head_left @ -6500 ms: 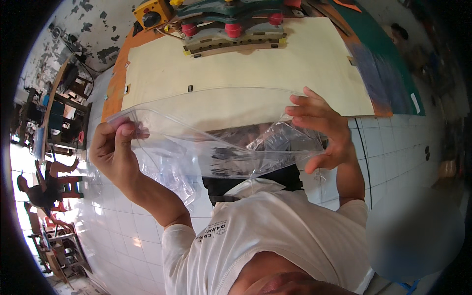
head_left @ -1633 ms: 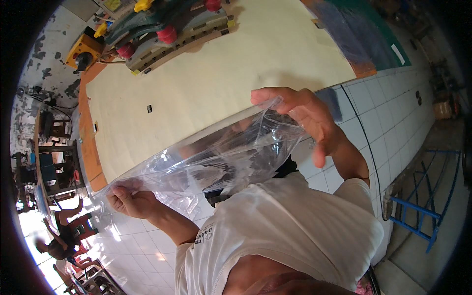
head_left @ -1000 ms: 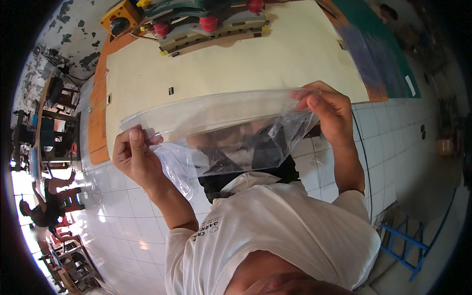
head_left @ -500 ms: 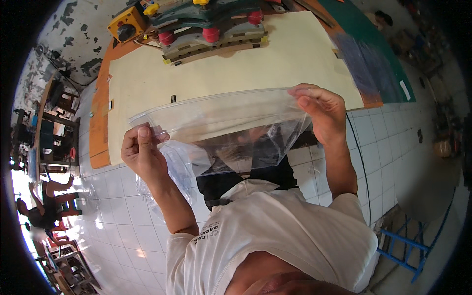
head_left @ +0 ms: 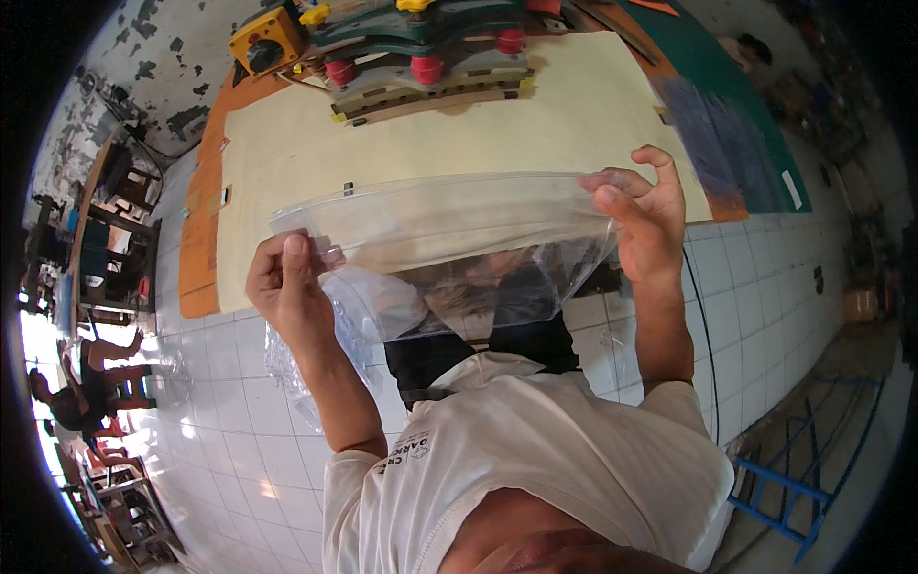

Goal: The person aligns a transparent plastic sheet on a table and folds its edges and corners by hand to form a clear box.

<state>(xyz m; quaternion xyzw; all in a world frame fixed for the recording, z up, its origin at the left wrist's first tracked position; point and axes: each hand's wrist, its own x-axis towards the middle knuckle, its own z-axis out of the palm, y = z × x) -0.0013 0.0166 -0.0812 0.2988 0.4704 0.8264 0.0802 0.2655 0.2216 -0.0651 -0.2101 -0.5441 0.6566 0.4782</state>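
A clear plastic bag (head_left: 449,253) is stretched out in front of me above the near edge of the cream worktable (head_left: 459,134). My left hand (head_left: 287,292) pinches its left top corner between thumb and fingers. My right hand (head_left: 645,220) grips the right top corner, fingers curled. The bag hangs slack below the stretched edge, and more crumpled clear plastic droops under my left hand. My white shirt fills the lower middle of the view.
A machine (head_left: 421,48) with green plates, red knobs and a yellow box stands at the table's far edge. A green mat (head_left: 736,124) lies at the right. White floor tiles surround me; a blue frame (head_left: 794,478) is lower right, wooden chairs (head_left: 105,220) and a person (head_left: 67,402) at the left.
Over the earlier frames the bag tilted steeply down to the left, then came level. Since half a second ago both hands keep their grip and the view has barely shifted.
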